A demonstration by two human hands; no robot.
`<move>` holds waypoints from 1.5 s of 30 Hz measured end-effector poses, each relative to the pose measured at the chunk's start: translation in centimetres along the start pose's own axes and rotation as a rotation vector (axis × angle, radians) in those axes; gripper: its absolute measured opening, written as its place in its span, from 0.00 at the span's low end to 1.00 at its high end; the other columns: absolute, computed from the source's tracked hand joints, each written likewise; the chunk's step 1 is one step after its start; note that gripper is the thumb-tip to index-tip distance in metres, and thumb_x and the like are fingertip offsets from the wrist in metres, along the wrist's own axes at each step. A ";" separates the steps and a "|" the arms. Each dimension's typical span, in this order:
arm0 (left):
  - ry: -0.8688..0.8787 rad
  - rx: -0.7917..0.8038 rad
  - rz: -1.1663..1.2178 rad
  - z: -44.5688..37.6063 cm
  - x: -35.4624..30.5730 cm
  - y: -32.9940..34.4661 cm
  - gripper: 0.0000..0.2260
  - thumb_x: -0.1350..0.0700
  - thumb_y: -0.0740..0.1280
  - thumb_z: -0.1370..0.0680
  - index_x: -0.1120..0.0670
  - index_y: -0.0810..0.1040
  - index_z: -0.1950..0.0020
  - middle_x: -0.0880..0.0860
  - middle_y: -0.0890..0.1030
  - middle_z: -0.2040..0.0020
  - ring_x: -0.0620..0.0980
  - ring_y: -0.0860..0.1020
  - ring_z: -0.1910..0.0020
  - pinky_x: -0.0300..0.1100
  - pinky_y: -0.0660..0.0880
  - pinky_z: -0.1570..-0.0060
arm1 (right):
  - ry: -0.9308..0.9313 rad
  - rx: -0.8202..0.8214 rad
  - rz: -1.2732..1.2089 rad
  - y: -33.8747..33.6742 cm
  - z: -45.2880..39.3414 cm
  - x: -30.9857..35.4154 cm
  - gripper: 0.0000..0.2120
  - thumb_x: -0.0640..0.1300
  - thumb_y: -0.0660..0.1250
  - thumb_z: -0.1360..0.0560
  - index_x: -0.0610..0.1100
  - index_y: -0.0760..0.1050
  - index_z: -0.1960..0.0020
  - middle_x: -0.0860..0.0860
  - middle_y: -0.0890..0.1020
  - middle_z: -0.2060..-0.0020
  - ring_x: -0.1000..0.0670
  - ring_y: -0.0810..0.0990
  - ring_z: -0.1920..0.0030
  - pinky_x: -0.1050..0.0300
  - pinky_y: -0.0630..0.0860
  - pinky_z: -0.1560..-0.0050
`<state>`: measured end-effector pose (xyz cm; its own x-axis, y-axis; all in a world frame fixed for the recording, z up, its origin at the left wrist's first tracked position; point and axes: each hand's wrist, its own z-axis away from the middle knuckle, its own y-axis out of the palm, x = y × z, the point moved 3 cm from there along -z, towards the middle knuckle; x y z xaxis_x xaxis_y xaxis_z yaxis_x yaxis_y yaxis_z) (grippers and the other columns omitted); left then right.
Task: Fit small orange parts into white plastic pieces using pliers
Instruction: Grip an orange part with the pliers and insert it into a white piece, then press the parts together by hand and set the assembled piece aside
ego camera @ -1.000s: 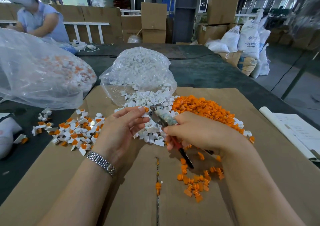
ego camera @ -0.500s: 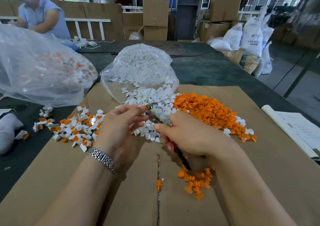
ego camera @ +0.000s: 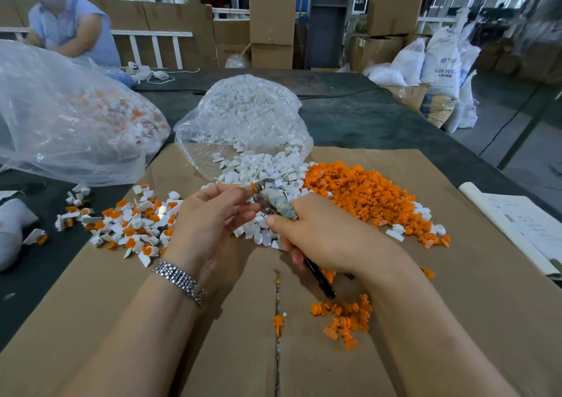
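Note:
My right hand grips pliers with tape-wrapped jaws and black handles. The jaw tips meet the fingertips of my left hand, which pinches a small piece with an orange part showing; the piece is mostly hidden by my fingers. Behind my hands lies a heap of white plastic pieces spilling from a clear bag. A pile of loose orange parts sits to the right. Fitted white-and-orange pieces lie to the left.
Brown cardboard covers the dark table. A small cluster of orange parts lies near my right forearm. A big clear bag holds assembled pieces at left. Papers lie at right. Another person sits far left.
Both hands have risen slightly and drawn together; the plier jaws have moved left onto the piece at my left fingertips.

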<state>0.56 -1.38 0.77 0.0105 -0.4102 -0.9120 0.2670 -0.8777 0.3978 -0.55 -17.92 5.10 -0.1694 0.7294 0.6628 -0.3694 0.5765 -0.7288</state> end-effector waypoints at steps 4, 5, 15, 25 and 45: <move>-0.033 0.012 0.041 0.2 0.0 0.2 0.04 0.66 0.73 0.26 0.65 0.82 0.52 0.55 0.86 0.62 0.49 0.85 0.64 0.34 0.79 0.66 | 0.000 -0.031 0.026 0.2 0.0 0.5 0.18 0.55 0.62 0.17 0.41 0.72 0.57 0.41 0.78 0.65 0.45 0.75 0.66 0.43 0.79 0.58; -0.035 0.010 0.048 0.1 0.0 0.2 0.03 0.66 0.73 0.26 0.65 0.82 0.53 0.55 0.86 0.63 0.49 0.85 0.64 0.34 0.80 0.65 | 0.009 -0.052 0.027 0.3 -0.1 0.6 0.18 0.55 0.62 0.17 0.41 0.71 0.57 0.42 0.78 0.64 0.45 0.75 0.66 0.43 0.80 0.57; 0.044 0.014 -0.078 0.0 -0.3 -0.2 0.03 0.62 0.73 0.24 0.61 0.83 0.51 0.54 0.85 0.61 0.47 0.84 0.64 0.36 0.80 0.63 | 0.035 -0.001 -0.071 -0.3 0.0 0.1 0.25 0.59 0.61 0.18 0.39 0.78 0.58 0.48 0.82 0.74 0.54 0.79 0.74 0.57 0.76 0.67; 0.379 -0.454 -1.224 -0.5 -2.4 -2.9 0.03 0.58 0.69 0.23 0.54 0.76 0.53 0.53 0.75 0.51 0.54 0.74 0.57 0.47 0.69 0.61 | 0.301 -0.369 0.230 -5.4 -1.9 -7.2 0.12 0.54 0.66 0.23 0.45 0.72 0.57 0.47 0.78 0.59 0.46 0.77 0.59 0.51 0.73 0.60; 0.673 0.371 -1.541 1.9 1.9 2.8 0.11 0.43 0.72 0.23 0.47 0.81 0.45 0.45 0.73 0.49 0.46 0.77 0.55 0.42 0.75 0.58 | -0.009 -0.325 0.218 -2.3 -1.9 -5.6 0.09 0.56 0.75 0.27 0.54 0.78 0.55 0.58 0.78 0.59 0.52 0.77 0.51 0.44 0.72 0.43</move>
<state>-0.55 -5.09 0.30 0.3747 0.8819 -0.2862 0.1992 -0.3780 -0.9041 2.94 -22.59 2.73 -0.2207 0.8449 0.4873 -0.0155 0.4965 -0.8679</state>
